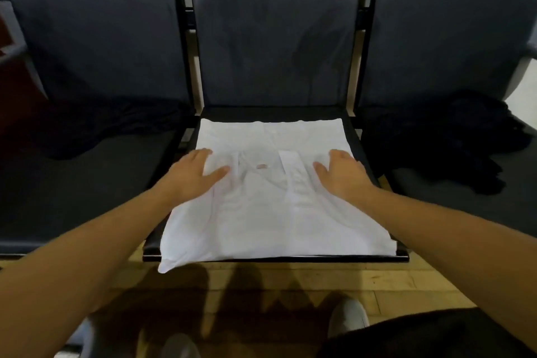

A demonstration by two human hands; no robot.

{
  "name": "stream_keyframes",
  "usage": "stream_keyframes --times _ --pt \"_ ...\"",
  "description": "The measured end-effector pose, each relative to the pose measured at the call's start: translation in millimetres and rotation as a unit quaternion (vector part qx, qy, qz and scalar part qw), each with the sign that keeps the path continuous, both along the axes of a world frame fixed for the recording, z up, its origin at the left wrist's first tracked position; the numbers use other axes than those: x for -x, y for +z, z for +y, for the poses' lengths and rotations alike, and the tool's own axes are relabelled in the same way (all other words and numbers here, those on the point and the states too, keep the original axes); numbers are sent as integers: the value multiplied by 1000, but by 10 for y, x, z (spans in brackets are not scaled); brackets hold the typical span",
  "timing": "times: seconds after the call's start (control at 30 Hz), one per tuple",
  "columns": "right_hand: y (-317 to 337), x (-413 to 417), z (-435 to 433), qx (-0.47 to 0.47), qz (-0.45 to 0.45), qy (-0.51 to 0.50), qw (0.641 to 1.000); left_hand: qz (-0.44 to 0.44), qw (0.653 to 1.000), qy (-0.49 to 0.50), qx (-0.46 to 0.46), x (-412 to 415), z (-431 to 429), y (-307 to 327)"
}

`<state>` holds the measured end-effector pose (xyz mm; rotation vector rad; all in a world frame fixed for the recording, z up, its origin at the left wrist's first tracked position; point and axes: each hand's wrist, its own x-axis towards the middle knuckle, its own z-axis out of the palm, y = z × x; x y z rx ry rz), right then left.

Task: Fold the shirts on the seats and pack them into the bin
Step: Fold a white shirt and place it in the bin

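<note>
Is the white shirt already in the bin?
No, the white shirt lies spread on the middle seat under both flat hands.

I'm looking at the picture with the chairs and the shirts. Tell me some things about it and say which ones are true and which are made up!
1. The white shirt lies spread on the middle seat. True.
2. Both hands rest flat on the white shirt. True: the left hand and the right hand lie palm down on it.
3. The left hand is lifting the shirt into the air. False: the shirt lies on the seat.
4. A dark garment is heaped on the right-hand seat. True.
5. The left-hand seat has nothing on it. False: dark clothing lies there.
</note>
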<state>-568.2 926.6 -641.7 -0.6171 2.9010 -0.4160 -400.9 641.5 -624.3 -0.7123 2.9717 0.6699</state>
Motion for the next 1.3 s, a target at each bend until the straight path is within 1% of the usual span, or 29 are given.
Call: stream_keyframes --times 0.1,0.2,0.37,0.47,0.53,0.6,0.63,0.7,0.73,0.77,0.8,0.83,0.87,0.97,1.1,1.2,1.3 --pt "78 564 -268 35 -20 12 999 2 1000 25 15 436 -314 106" --pt "8 996 -514 36 -22 43 998 -4 999 27 39 847 -521 89" --pt "-306 1591 -778 -55 -9 98 994 -42 995 -6 86 1448 -904 -198" --pt "-473 1840 -752 -98 51 119 987 -87 990 -11 107 1654 -1065 -441" --pt "-518 1957 -742 -101 60 117 986 -104 987 -15 118 1711 -1127 -574" --pt "-520 2049 -734 -89 42 118 988 -81 991 -7 106 1738 -1180 -638" --pt "-496 2082 -716 -71 29 122 990 -64 994 0 92 1755 -1210 -635" --pt "-407 2137 -647 -2 5 114 993 -27 997 18 69 1782 -1238 -551" --pt "-356 2163 -607 27 7 99 995 -16 997 27 77 1801 -1238 -491" --pt "-304 2189 -571 30 22 81 996 -21 994 33 97 1823 -1243 -435" --pt "-260 2223 -545 8 40 64 997 -40 991 33 120 1851 -1236 -379" --pt "-215 2254 -533 -23 45 53 997 -61 989 28 135 1871 -1230 -329" --pt "-171 2276 -530 -40 31 48 998 -71 988 22 138 1888 -1220 -295" --pt "-73 2339 -546 -39 -40 67 996 -37 995 30 86 1893 -1203 -250" --pt "37 2336 -575 -14 -66 76 995 38 994 97 -16 1860 -1221 -174" --pt "132 2346 -625 29 -29 51 998 103 978 165 -77 1879 -1223 -27" --pt "284 2356 -711 96 33 4 995 164 960 209 -91 1900 -1232 165"
